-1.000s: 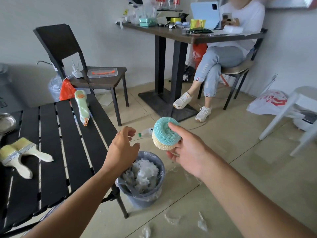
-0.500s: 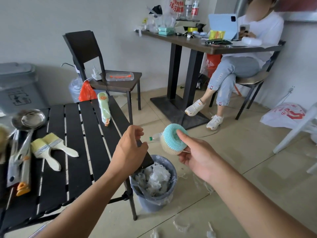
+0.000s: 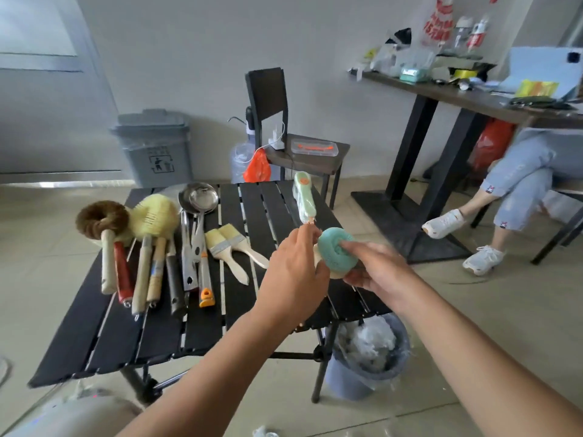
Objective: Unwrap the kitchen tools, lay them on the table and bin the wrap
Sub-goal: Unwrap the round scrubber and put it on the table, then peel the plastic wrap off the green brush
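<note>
My right hand [image 3: 377, 274] grips a round teal and cream scrubber [image 3: 334, 252], thumb pressed into its middle, above the right edge of the black slatted table [image 3: 157, 326]. My left hand [image 3: 293, 272] lies against the scrubber's left side with its fingers curled round the cream edge. On the table lie a brown brush [image 3: 101, 219], a yellow brush [image 3: 154, 216], steel ladles [image 3: 198, 197], two pastry brushes [image 3: 227, 244] and a green tool [image 3: 304, 197] that is still in clear wrap. Below the table's right corner, a small bin [image 3: 369, 351] holds crumpled wrap.
A grey lidded bin [image 3: 154, 146] stands by the wall behind the table. A dark chair [image 3: 296, 152] and a tall cluttered table [image 3: 473, 99] are at the right, with a seated person [image 3: 520, 184]. Scraps of wrap [image 3: 262, 432] lie on the floor.
Both hands carried the scrubber left, from above the small bin to over the table's right edge. My left hand came up against the scrubber. The view swung left.
</note>
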A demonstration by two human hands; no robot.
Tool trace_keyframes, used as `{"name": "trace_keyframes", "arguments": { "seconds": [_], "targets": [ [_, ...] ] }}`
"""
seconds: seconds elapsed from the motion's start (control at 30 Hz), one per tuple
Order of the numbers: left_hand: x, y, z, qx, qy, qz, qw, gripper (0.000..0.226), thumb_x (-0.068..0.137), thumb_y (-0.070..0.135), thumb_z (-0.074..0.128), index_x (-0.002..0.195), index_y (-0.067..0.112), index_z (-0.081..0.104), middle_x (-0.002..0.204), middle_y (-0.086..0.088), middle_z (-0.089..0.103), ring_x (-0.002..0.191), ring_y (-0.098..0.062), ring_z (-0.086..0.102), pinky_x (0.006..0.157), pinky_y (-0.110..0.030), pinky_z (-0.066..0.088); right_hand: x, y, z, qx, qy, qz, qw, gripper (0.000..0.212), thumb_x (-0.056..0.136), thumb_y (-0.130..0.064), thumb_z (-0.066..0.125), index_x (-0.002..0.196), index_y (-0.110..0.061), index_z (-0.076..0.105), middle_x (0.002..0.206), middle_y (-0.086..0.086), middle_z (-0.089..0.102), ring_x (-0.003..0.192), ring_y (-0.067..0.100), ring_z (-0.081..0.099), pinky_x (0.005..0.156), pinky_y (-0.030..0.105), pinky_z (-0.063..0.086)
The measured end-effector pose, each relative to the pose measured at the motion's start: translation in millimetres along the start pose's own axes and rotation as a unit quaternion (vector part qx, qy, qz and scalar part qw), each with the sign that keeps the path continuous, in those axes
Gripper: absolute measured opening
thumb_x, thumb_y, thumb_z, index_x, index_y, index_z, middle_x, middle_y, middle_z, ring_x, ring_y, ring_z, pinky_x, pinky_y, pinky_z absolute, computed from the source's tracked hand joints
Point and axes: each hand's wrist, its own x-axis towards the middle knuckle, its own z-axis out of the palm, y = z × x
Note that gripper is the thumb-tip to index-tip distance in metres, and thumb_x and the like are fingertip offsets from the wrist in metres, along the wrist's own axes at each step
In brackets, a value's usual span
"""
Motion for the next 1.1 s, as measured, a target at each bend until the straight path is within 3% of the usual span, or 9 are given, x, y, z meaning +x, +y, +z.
{"name": "trace_keyframes", "arguments": {
  "seconds": [0.2, 0.33, 0.57, 0.63, 0.73, 0.87, 0.97, 1.03, 1.1],
  "targets": [
    [-8, -39, -52, 0.104, 0.019, 0.04, 0.994, 0.045, 0.095, 0.008, 0.06, 0.138, 0.017, 0.048, 0.129, -0.002, 0.058, 0.113, -0.023, 0.057, 0.098, -0.041, 0.048, 26, 11, 66, -0.155, 0.045, -0.089, 0.983, 0.026, 0.094, -0.047, 0.075, 0.098, -0.021, 0.076, 0.096, 0.001, 0.078, 0.081, 0.015, 0.071, 0.076, 0.032, 0.062],
    [-9, -62, -79, 0.113, 0.012, 0.047, 0.992, 0.051, 0.096, 0.008, 0.06, 0.146, 0.014, 0.046, 0.135, -0.004, 0.056, 0.12, -0.022, 0.056, 0.102, -0.04, 0.047, 39, 16, 77, -0.209, 0.064, -0.109, 0.97, 0.034, 0.096, -0.049, 0.072, 0.116, -0.021, 0.073, 0.106, -0.002, 0.074, 0.098, 0.015, 0.069, 0.085, 0.038, 0.06],
    [2, -81, -99, 0.126, -0.005, 0.058, 0.99, 0.058, 0.098, 0.01, 0.058, 0.152, 0.012, 0.036, 0.147, -0.006, 0.048, 0.124, -0.027, 0.055, 0.103, -0.043, 0.046, 49, 16, 77, -0.273, 0.071, -0.12, 0.952, 0.032, 0.102, -0.042, 0.066, 0.122, -0.018, 0.069, 0.11, -0.003, 0.07, 0.098, 0.016, 0.065, 0.086, 0.042, 0.056],
    [7, -87, -100, 0.125, -0.022, 0.053, 0.991, 0.073, 0.098, 0.013, 0.059, 0.162, 0.013, 0.023, 0.162, -0.007, 0.037, 0.136, -0.029, 0.05, 0.11, -0.046, 0.045, 51, 12, 75, -0.282, 0.076, -0.122, 0.948, 0.033, 0.102, -0.043, 0.066, 0.127, -0.021, 0.066, 0.118, -0.003, 0.07, 0.108, 0.019, 0.065, 0.1, 0.049, 0.055],
    [15, -99, -102, 0.145, -0.08, 0.04, 0.985, 0.096, 0.103, 0.026, 0.058, 0.168, 0.025, -0.013, 0.179, -0.005, 0.0, 0.159, -0.028, 0.024, 0.126, -0.047, 0.031, 58, -7, 73, -0.271, 0.089, -0.121, 0.951, 0.042, 0.1, -0.047, 0.067, 0.134, -0.023, 0.063, 0.126, -0.002, 0.068, 0.116, 0.019, 0.064, 0.107, 0.051, 0.052],
    [24, -110, -102, 0.158, -0.122, 0.017, 0.98, 0.095, 0.109, 0.04, 0.052, 0.165, 0.028, -0.024, 0.177, -0.006, -0.015, 0.165, -0.025, 0.005, 0.129, -0.046, 0.02, 93, -35, 78, -0.294, 0.108, -0.111, 0.943, 0.043, 0.099, -0.033, 0.071, 0.139, -0.02, 0.062, 0.135, 0.005, 0.067, 0.12, 0.028, 0.065, 0.109, 0.052, 0.051],
    [31, -107, -96, 0.159, -0.142, 0.01, 0.977, 0.095, 0.109, 0.041, 0.051, 0.166, 0.024, -0.022, 0.177, -0.008, -0.016, 0.165, -0.027, 0.003, 0.131, -0.051, 0.02, 127, -46, 88, -0.314, 0.119, -0.087, 0.938, 0.052, 0.098, -0.03, 0.071, 0.144, -0.011, 0.057, 0.123, 0.008, 0.067, 0.117, 0.034, 0.066, 0.105, 0.049, 0.053],
    [36, -103, -93, 0.167, -0.156, 0.009, 0.974, 0.096, 0.109, 0.042, 0.052, 0.166, 0.022, -0.022, 0.176, -0.01, -0.017, 0.165, -0.028, 0.001, 0.131, -0.051, 0.019, 146, -49, 96, -0.319, 0.113, -0.079, 0.938, 0.044, 0.097, -0.031, 0.07, 0.13, -0.003, 0.064, 0.095, 0.005, 0.065, 0.102, 0.034, 0.07, 0.095, 0.049, 0.058],
    [40, -99, -90, 0.169, -0.166, 0.004, 0.971, 0.097, 0.108, 0.04, 0.054, 0.166, 0.019, -0.022, 0.176, -0.01, -0.018, 0.165, -0.028, 0.0, 0.132, -0.05, 0.018, 163, -48, 102, -0.338, 0.108, -0.077, 0.932, 0.031, 0.095, -0.035, 0.071, 0.106, -0.005, 0.069, 0.091, 0.011, 0.07, 0.082, 0.028, 0.068, 0.077, 0.041, 0.057]
  ]
}}
